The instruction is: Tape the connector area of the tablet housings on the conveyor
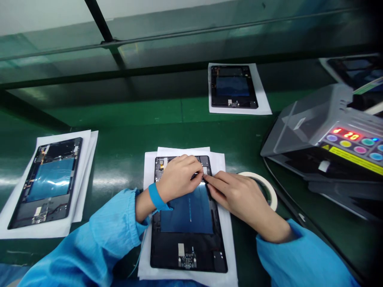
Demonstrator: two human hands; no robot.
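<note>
Watching the middle spot on the bench? Those two bare hands are right down on the open black tablet.

Yes. Where does the tablet lie against the fingers?

Directly under them. The left hand arches over its upper end, and the right hand reaches in from the other side. The left fingers and the right fingertips come together near the tablet's top edge, just above a blue panel.

Clenched, or grasping something?

Curled and drawn together, not spread. Whether they pinch some small part between them, I can't tell; the hands hide that spot.

And below the fingers?

The lower end of the tablet, with white paper sheets beneath it. Just past the right hand, a roll of masking tape sits on the green workbench.

Anything further from the fingers?

Left of them, a second open tablet lies on paper. Ahead, there's a third open tablet. To the right stands a grey machine with a red readout and coloured buttons. A blue wrist strap circles the left wrist.
</note>
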